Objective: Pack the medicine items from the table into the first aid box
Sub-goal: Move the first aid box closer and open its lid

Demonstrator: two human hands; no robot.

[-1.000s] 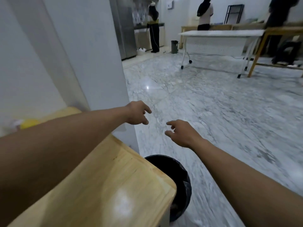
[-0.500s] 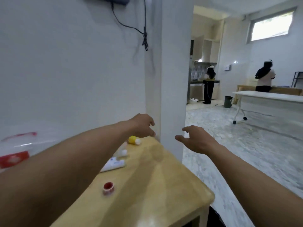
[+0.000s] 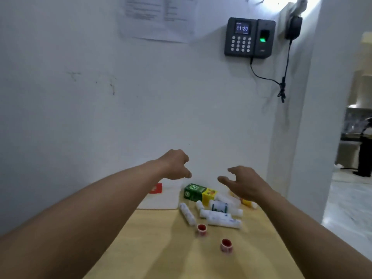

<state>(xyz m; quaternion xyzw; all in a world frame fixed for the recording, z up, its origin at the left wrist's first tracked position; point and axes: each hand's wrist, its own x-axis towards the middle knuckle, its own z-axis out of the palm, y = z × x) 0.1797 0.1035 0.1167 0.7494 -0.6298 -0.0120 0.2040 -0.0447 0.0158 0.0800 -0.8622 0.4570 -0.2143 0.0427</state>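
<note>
Just below loosely spread fingers (image 3: 223,179), nothing pinched: medicine items (image 3: 216,213) clustered beside first aid box (image 3: 161,198), convenient for packing.

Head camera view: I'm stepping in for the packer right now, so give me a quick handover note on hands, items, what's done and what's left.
Left hand: empty, fingers loosely curled, raised over the table's far end.
Right hand: empty, open, above the medicine pile.
First aid box: white with a red patch, against the wall, partly behind the left forearm; lid state unclear.
Items on the wooden table: green and yellow carton, white tubes and bottles, two small red-topped pots.
Done: nothing visibly packed.
Left: apparently every item.
</note>
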